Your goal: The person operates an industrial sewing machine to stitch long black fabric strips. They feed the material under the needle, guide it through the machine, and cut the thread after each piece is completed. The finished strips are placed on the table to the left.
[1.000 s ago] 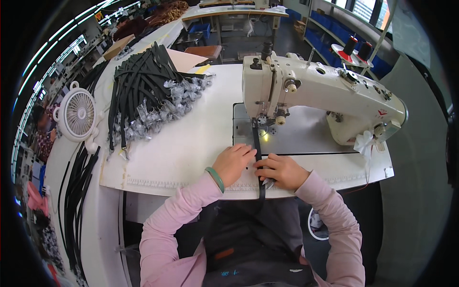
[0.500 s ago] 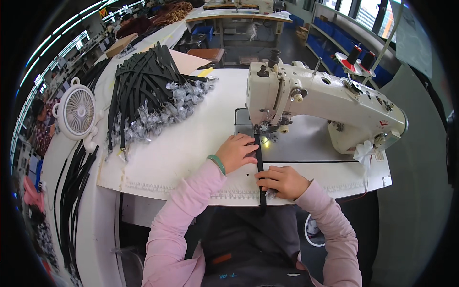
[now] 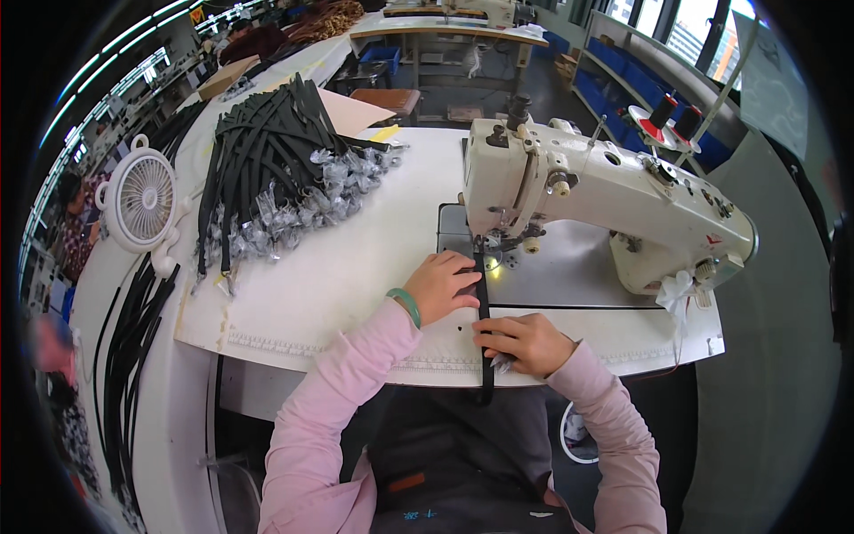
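Note:
A narrow black strap (image 3: pixel 483 303) runs from under the needle area of a cream sewing machine (image 3: pixel 623 178) toward me, and its end hangs over the table's front edge. Close to the needle, my left hand (image 3: pixel 440 289) has its bent fingertips pressed on the strap's left side. My right hand (image 3: pixel 534 345) is closed over the strap nearer the front edge, fingers curled onto it. Some clear crinkled plastic (image 3: pixel 503 363) shows under the right fingers. The machine's lamp lights the metal bed plate beside the strap.
At left on the white table (image 3: pixel 294 307) lies a heap of black straps (image 3: pixel 267 142) with plastic-wrapped ends. A white fan (image 3: pixel 142 200) stands beyond its left side, above more black strips (image 3: pixel 133 356). Thread cones (image 3: pixel 663 111) stand behind the machine.
The view has shifted slightly. Both hands stay in nearly the same places on the strap, with no clear movement of it.

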A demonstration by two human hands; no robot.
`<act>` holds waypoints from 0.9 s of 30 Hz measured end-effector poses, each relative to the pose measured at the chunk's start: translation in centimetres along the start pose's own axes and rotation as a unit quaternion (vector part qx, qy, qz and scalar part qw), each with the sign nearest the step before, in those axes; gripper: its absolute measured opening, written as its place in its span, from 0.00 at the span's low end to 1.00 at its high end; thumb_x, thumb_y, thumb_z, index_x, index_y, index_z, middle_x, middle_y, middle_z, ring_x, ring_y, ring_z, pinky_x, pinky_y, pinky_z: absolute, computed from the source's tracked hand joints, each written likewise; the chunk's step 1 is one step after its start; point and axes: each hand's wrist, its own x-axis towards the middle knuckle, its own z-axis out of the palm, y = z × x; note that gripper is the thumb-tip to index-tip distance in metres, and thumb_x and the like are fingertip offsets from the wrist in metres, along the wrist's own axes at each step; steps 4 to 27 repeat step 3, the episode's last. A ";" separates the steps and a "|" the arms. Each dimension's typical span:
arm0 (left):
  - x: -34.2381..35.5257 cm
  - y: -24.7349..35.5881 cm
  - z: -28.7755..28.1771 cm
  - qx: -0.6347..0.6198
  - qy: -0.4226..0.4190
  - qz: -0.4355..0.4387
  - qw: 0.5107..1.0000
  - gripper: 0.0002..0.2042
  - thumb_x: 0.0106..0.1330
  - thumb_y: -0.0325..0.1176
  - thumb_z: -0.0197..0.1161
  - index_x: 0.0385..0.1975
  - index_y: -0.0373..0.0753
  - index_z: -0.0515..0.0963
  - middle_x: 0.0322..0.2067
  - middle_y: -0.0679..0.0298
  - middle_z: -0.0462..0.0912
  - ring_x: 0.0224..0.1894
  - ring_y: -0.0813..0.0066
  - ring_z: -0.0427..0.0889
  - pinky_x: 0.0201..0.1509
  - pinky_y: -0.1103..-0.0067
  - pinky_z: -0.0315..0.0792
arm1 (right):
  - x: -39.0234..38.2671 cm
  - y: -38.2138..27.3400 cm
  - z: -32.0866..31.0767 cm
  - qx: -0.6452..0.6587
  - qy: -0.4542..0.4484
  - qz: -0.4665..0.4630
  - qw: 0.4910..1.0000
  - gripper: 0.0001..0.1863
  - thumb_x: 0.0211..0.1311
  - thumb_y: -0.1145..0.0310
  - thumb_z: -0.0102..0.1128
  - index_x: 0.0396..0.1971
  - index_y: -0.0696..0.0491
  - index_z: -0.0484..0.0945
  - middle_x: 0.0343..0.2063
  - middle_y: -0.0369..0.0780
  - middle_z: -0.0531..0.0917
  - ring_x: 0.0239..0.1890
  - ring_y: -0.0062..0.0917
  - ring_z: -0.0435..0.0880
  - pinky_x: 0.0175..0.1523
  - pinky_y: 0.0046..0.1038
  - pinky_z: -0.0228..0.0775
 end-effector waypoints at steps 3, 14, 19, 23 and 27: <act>0.0 -0.1 0.1 0.005 -0.009 -0.004 1.000 0.20 0.45 0.42 0.66 0.37 0.39 0.78 0.43 0.60 0.74 0.48 0.63 0.70 0.51 0.70 0.64 | -0.1 0.2 0.0 -0.004 0.003 0.000 1.000 0.14 0.47 0.72 0.60 0.38 0.53 0.72 0.40 0.40 0.76 0.29 0.29 0.80 0.29 0.26 0.72; 0.0 -0.1 0.1 0.005 -0.009 -0.004 1.000 0.20 0.45 0.42 0.66 0.37 0.39 0.78 0.43 0.60 0.74 0.48 0.63 0.70 0.51 0.70 0.64 | -0.1 0.2 0.0 -0.004 0.003 0.000 1.000 0.14 0.47 0.72 0.60 0.38 0.53 0.72 0.40 0.40 0.76 0.29 0.29 0.80 0.29 0.26 0.72; 0.0 -0.1 0.1 0.005 -0.009 -0.004 1.000 0.20 0.45 0.42 0.66 0.37 0.39 0.78 0.43 0.60 0.74 0.48 0.63 0.70 0.51 0.70 0.64 | -0.1 0.2 0.0 -0.004 0.003 0.000 1.000 0.14 0.47 0.72 0.60 0.38 0.53 0.72 0.40 0.40 0.76 0.29 0.29 0.80 0.29 0.26 0.72; 0.0 -0.1 0.1 0.005 -0.009 -0.004 1.000 0.20 0.45 0.42 0.66 0.37 0.39 0.78 0.43 0.60 0.74 0.48 0.63 0.70 0.51 0.70 0.64 | -0.1 0.2 0.0 -0.004 0.003 0.000 1.000 0.14 0.47 0.72 0.60 0.38 0.53 0.72 0.40 0.40 0.76 0.29 0.29 0.80 0.29 0.26 0.72; 0.0 -0.1 0.1 0.005 -0.009 -0.004 1.000 0.20 0.45 0.42 0.66 0.37 0.39 0.78 0.43 0.60 0.74 0.48 0.63 0.70 0.51 0.70 0.64 | -0.1 0.2 0.0 -0.004 0.003 0.000 1.000 0.14 0.47 0.72 0.60 0.38 0.53 0.72 0.40 0.40 0.76 0.29 0.29 0.80 0.29 0.26 0.72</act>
